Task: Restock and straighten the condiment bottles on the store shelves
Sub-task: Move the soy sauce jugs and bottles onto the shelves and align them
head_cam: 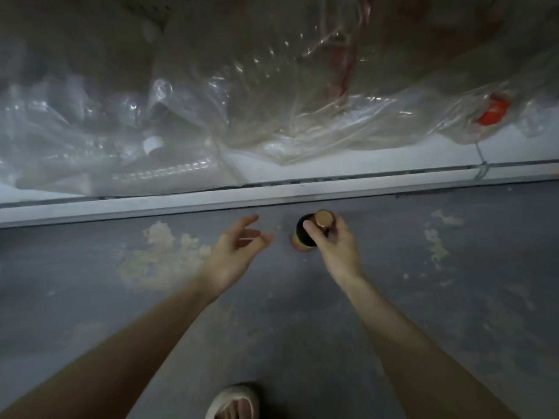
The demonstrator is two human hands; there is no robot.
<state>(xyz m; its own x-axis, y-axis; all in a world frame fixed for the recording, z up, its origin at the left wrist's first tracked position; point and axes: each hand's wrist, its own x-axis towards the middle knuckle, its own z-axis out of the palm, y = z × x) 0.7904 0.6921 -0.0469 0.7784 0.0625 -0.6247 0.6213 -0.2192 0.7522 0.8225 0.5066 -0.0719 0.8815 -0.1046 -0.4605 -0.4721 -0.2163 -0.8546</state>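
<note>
A dark bottle (305,234) gripped low by the shelf (272,196).
My right hand (335,246) grasps its neck over the floor (302,328), near the shelf's front edge; my left hand (236,252) is relaxed and empty just beside it.

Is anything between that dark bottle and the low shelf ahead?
Nothing lies between the bottle in the right hand and the shelf edge, but crumpled clear plastic bags cover most of the shelf.
</note>
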